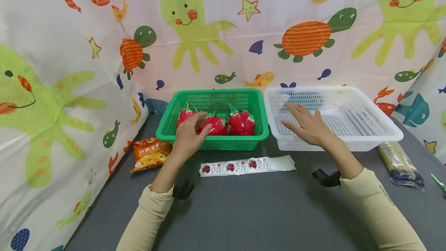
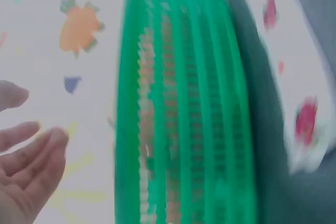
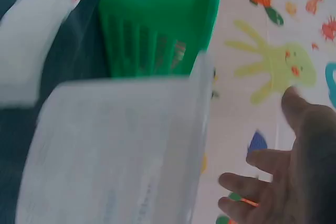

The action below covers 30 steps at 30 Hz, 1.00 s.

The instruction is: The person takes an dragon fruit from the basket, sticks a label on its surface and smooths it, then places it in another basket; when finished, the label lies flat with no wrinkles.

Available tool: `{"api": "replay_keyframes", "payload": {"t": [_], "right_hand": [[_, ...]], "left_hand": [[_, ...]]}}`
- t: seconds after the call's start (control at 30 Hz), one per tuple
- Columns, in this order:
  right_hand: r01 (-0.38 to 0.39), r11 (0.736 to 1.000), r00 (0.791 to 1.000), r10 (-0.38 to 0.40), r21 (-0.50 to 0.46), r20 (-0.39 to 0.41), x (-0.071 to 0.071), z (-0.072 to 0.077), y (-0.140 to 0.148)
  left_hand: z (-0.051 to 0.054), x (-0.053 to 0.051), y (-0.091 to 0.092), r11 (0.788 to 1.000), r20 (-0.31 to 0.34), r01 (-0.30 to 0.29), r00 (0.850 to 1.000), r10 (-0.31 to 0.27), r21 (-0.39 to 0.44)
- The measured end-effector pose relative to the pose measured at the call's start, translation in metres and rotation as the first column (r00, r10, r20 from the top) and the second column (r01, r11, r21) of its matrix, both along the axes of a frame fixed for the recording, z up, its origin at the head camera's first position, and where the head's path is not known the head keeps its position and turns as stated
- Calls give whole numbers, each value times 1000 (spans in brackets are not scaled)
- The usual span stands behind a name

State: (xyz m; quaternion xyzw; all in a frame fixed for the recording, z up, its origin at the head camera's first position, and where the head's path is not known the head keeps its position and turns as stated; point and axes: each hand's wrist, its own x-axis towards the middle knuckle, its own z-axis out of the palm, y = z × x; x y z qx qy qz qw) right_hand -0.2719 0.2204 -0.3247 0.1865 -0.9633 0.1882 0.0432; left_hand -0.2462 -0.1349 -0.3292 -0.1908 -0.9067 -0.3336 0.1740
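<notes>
The left hand (image 1: 189, 136) and right hand (image 1: 310, 127) are both released; the shiny fruits (image 1: 242, 123) at frame centre seem light, rather slippery, best held round their middle.

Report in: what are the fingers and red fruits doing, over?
Left fingers over green basket, holding nothing. Right fingers over white basket, likewise. Red fruits in green basket. Sticker strip in front, blocking neither.

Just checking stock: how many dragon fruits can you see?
3, all in the green basket: left dragon fruit, partly behind the left hand; middle dragon fruit; right dragon fruit. More may hide behind the hand.
</notes>
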Motion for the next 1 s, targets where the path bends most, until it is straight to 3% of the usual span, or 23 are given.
{"api": "replay_keyframes", "payload": {"t": [0.07,0.1,0.13,0.2,0.27,0.3,0.33,0.37,0.4,0.53,0.57,0.63,0.7,0.83,1.0], "right_hand": [[-15,999,999,13,-47,-42,-7,2,-17],[-18,997,998,14,-70,-56,-10,2,-26],[-16,996,998,11,-84,-59,-14,3,-35],[-2,994,999,-3,-114,-45,-22,2,-54],[20,989,1000,-22,-147,-13,-31,1,-71],[31,987,999,-30,-155,11,-35,0,-79],[36,987,999,-31,-157,38,-38,-1,-87],[42,986,997,-32,-160,64,-42,-3,-94],[46,986,996,-33,-158,88,-46,-4,-101],[48,992,984,-27,-115,175,-58,-11,-122],[46,994,981,-27,-97,191,-60,-14,-126],[51,995,974,-32,-82,223,-65,-19,-133],[67,995,968,-49,-67,248,-69,-24,-139],[109,994,960,-104,-5,259,-74,-32,-149],[125,992,969,-124,8,214,-80,-35,-156]], "left_hand": [[-7,9,0,972,91,90,990,-112,218],[-12,14,0,947,162,120,971,-175,299],[-19,17,1,922,246,136,940,-236,363],[-35,22,2,883,398,129,856,-329,452],[-50,24,5,858,509,69,780,-364,508],[-56,24,6,841,541,26,755,-371,540],[-61,23,6,812,556,-21,739,-381,584],[-65,21,6,771,559,-74,733,-388,633],[-68,19,6,723,551,-123,736,-393,680],[-69,9,1,497,497,-274,771,-398,824],[-69,7,-1,460,487,-292,779,-395,839],[-67,3,-4,408,478,-317,784,-395,856],[-65,1,-5,386,483,-334,778,-402,860],[-65,0,-7,367,485,-345,767,-421,864],[-66,-1,-9,356,469,-336,782,-411,872]]}}
